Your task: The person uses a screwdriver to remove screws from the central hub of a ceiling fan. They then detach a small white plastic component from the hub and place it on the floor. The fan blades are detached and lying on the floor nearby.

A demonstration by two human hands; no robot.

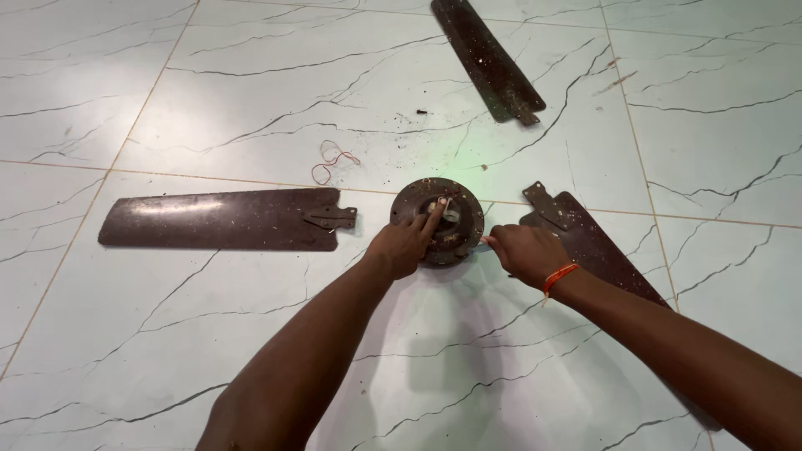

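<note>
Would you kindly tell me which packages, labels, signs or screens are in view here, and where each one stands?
None are in view: no package, label, sign or screen.
Only bare parts lie on the pale marbled floor: a round dark fan motor hub under both hands, and three dark brown fan blades around it.

Dark brown speckled fan blades [221, 220] and a brown motor hub [438, 221] are lying on white, dark-veined marble floor [251, 83]; an orange wristband [558, 276] is showing.

Bright, even overhead light gives soft glare on the pale marble floor [251, 100], faint shadows, sharp focus throughout.
</note>
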